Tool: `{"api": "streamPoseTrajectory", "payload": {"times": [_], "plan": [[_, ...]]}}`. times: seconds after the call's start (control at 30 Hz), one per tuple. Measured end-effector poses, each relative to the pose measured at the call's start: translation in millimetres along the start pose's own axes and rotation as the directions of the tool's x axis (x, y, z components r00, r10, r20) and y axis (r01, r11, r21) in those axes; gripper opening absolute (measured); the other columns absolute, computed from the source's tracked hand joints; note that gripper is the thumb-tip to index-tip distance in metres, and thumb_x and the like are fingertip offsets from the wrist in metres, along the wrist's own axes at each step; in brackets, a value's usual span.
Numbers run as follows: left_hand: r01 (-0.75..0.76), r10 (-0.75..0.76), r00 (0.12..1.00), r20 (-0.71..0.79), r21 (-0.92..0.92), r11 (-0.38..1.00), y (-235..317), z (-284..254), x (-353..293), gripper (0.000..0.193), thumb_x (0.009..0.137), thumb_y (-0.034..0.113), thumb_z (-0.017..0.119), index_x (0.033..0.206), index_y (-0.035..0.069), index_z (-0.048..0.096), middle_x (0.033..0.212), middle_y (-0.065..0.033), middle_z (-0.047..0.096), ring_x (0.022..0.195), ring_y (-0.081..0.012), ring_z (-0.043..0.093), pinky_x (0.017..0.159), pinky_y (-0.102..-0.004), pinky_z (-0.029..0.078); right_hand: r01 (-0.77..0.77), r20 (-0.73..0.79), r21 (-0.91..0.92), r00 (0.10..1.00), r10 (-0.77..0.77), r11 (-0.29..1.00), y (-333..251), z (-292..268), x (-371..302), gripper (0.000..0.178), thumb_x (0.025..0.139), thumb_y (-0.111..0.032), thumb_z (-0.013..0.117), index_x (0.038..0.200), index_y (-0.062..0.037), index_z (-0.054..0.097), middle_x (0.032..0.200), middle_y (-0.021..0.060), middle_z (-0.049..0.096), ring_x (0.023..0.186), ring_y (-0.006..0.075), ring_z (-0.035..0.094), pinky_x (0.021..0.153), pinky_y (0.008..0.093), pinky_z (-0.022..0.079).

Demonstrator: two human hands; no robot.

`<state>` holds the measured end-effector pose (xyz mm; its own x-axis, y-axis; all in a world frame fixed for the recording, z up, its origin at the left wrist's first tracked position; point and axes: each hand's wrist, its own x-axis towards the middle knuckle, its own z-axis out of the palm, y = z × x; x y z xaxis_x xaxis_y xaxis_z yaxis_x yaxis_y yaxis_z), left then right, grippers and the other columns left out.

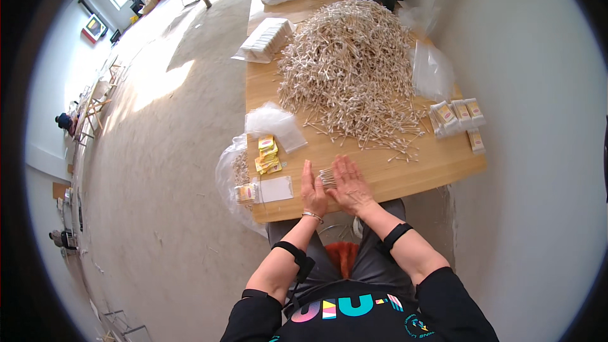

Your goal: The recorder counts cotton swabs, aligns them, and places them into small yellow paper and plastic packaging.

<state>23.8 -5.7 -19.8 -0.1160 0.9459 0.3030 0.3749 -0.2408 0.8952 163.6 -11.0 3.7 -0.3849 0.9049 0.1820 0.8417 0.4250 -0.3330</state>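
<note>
Counter (430, 164) of pale wood carries everything; clock directions run from the hands. At twelve o'clock spreads a large heap of loose cotton swabs (351, 69). Toward half past ten lies a clear plastic bag (277, 125). Right hand (349, 183) and left hand (313, 190) are both open, fingers straight and together, neither curled round anything. White-bottomed packets (456, 114) sit at two o'clock, yellow packets (267, 155) at ten, a white card (275, 189) at nine. Smallest, a swab bundle (327, 178) rests between the hands, flanked by both.
</note>
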Motion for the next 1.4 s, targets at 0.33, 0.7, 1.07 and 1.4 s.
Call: {"api": "streamPoseTrajectory", "payload": {"times": [0.33,0.7,1.07,1.4], "plan": [[0.156,-0.169,0.983,-0.078,-0.150,0.976,10,-2,7,0.042,0.094,0.011,0.039,0.133,-0.004,0.041,0.135,-0.0191,0.046,0.123,-0.0253,0.045,0.102,-0.0325,0.035,-0.008,0.152,-0.101,0.988,0.023,0.995,-6,-4,19,0.085,0.083,-0.052,0.052,0.142,0.0012,0.020,0.150,0.0185,0.015,0.140,0.0316,0.011,0.114,0.0447,0.007],[0.213,-0.236,0.972,-0.016,-0.375,0.902,4,7,4,0.045,0.097,0.019,0.036,0.135,-0.004,0.036,0.139,-0.0181,0.040,0.128,-0.0247,0.039,0.106,-0.0325,0.031,-0.144,-0.241,0.751,0.848,0.471,0.644,10,-3,19,0.051,0.088,-0.016,0.045,0.134,0.0016,0.036,0.144,0.0200,0.031,0.134,0.0339,0.028,0.110,0.0388,0.021],[0.249,-0.266,0.963,0.051,-0.555,0.794,-4,3,7,0.049,0.101,0.027,0.033,0.138,-0.005,0.032,0.142,-0.0171,0.034,0.133,-0.0242,0.033,0.110,-0.0325,0.026,-0.090,-0.213,0.757,0.903,0.374,0.647,-12,9,28,0.050,0.089,-0.015,0.044,0.134,0.0029,0.035,0.144,0.0207,0.029,0.134,0.0344,0.028,0.111,0.0387,0.020],[0.228,-0.299,0.954,-0.016,-0.610,0.759,-15,5,8,0.049,0.101,0.029,0.033,0.137,-0.005,0.033,0.142,-0.0171,0.035,0.132,-0.0241,0.033,0.110,-0.0331,0.027,-0.009,0.095,-0.045,0.995,0.013,0.999,-9,6,6,0.061,0.088,-0.028,0.051,0.139,-0.0029,0.030,0.147,0.0168,0.025,0.138,0.0330,0.017,0.112,0.0469,0.016]]}}
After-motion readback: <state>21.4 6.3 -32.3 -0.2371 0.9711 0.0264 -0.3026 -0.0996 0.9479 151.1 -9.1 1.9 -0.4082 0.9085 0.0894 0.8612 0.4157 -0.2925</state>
